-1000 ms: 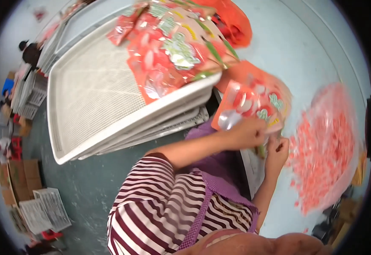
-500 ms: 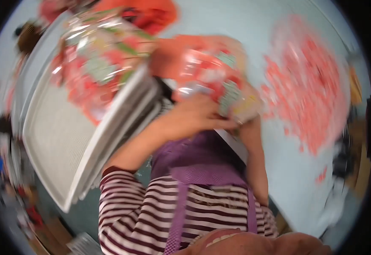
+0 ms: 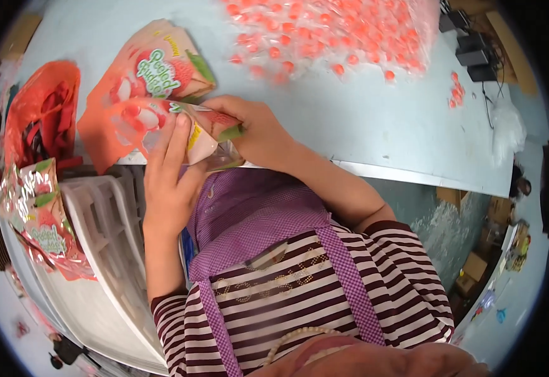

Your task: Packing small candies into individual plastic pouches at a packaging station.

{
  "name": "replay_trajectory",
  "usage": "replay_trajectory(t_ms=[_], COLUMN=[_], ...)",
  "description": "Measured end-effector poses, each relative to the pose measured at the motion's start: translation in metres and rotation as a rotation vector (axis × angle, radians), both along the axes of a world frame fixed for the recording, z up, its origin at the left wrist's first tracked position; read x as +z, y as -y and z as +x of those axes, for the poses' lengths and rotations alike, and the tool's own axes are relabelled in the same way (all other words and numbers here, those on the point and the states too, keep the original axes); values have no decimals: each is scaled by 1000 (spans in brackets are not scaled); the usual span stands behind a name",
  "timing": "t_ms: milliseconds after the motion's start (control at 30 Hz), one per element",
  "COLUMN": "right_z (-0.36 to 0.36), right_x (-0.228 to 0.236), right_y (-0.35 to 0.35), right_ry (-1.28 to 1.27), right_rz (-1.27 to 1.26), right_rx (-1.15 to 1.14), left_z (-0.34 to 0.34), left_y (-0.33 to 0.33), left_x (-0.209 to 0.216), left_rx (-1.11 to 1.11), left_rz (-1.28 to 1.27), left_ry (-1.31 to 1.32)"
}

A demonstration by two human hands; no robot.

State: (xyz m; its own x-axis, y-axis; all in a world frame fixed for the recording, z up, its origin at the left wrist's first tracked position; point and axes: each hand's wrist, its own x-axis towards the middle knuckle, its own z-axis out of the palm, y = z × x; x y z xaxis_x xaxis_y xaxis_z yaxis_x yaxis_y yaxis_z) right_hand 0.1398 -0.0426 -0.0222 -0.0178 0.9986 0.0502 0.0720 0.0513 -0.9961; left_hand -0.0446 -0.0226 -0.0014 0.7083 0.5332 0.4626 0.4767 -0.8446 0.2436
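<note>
Left hand [image 3: 166, 176], right hand [image 3: 260, 134] — both gripping a pouch [image 3: 205, 135] (underside hidden), pink pieces [image 3: 343, 34] cropped above

Head-worn fisheye, downward over hands [image 3: 169, 179]

I get a bright, clear feed here, with pale, diffuse light spread evenly over the surface [image 3: 375, 125]; its source lies outside my view. Hard glare breaks into white streaks on the glossy bags [image 3: 42, 207] at the left, and milder shine catches the plastic around the pink pieces [image 3: 324, 38] at the top. The left hand [image 3: 170, 157] and right hand [image 3: 255, 129] read fairly crisp to me, though the held bag [image 3: 139, 116] looks slightly soft. The floor [image 3: 406, 204], lower right, is dimmer. My fisheye bows the tray [image 3: 92, 320] edge, smears small background detail toward the rim and blackens the corners.
</note>
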Motion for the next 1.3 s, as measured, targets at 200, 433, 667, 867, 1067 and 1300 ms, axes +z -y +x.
replay_trajectory(t_ms=[200,433,667,867,1067,1300], right_z=[47,181,168,179,194,200], right_x=[-8,-44,-61,-56,-48,-48], right_y=[2,38,14,50,96,123], right_ry=[-127,1107,1241,1098,447,625], right_rz=[-114,67,28,77,165,107], right_rx=[1,-826,-699,-386,-731,-820], left_z=[17,30,45,45,44,44], left_y=[-19,-49,-61,-58,-59,-61], left_x=[-5,-72,-72,-69,-70,-72], left_rx=[-28,184,153,134,156,129], left_rz=[-52,-350,-264,-206,-193,-181], left_ry=[43,374,331,291,289,268])
